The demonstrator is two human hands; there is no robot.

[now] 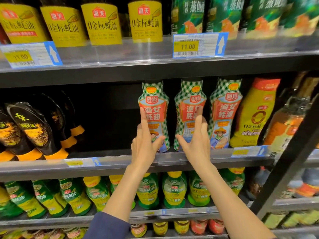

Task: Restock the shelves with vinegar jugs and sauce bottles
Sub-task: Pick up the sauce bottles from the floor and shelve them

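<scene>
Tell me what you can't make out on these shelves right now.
Head view:
- Lower label of the left checked bottle: covered by the left hand.
- Lower label of the middle checked bottle: covered by the right hand.
- Figures on the middle-shelf price tag: blurred.
- Caps of the yellow-label bottles: cut off by the top edge.
- Stock in the dark gap left of the checked bottles: unlit.

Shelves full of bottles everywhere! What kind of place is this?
Most likely a supermarket aisle. The shelves hold rows of matching sauce bottles facing out, and price tags are clipped to the shelf edges, one reading 11.00.
</scene>
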